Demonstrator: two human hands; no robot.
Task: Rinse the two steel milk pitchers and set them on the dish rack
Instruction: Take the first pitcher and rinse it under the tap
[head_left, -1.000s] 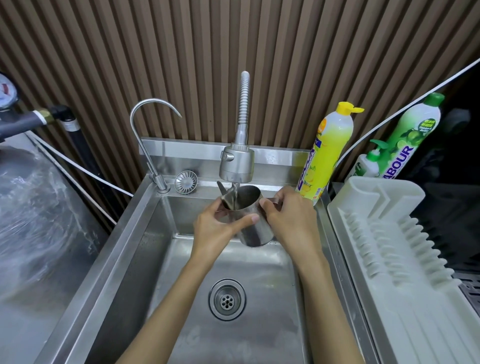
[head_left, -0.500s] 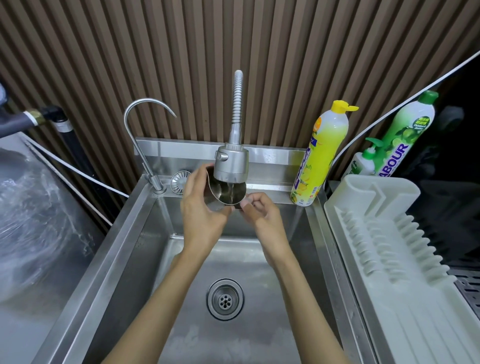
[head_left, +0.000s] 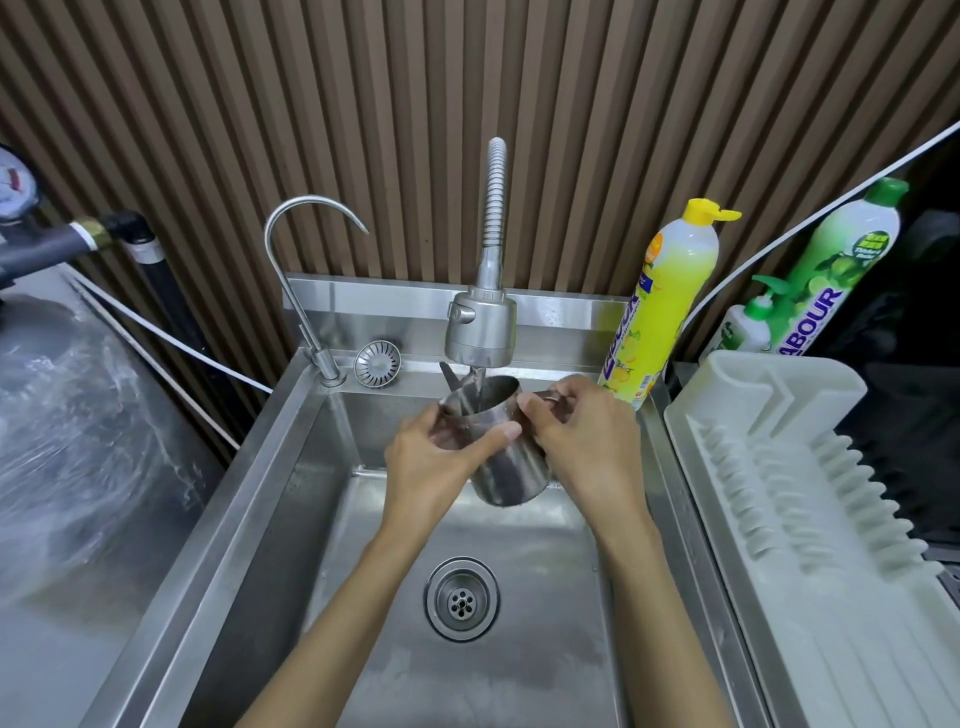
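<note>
A steel milk pitcher (head_left: 511, 470) is held above the sink (head_left: 291, 467), tilted with its mouth up toward the spray faucet head (head_left: 482, 327). A thin stream of water runs from the faucet into it. My left hand (head_left: 434, 457) wraps the pitcher's left side, thumb across the front. My right hand (head_left: 582, 441) grips the handle side on the right. The white dish rack (head_left: 810, 493) lies to the right of the sink with nothing on it. A second pitcher is not visible.
A curved thin tap (head_left: 301, 244) and a round strainer (head_left: 377, 364) sit at the sink's back left. A yellow soap bottle (head_left: 665, 301), a green bottle (head_left: 831, 270) and a small pump bottle (head_left: 743, 327) stand at the back right. The drain (head_left: 461, 598) is below the hands.
Half a second ago the pitcher was raised close under the faucet head and tipped; now it is lower and more upright, with water running into it, as one second ago.
</note>
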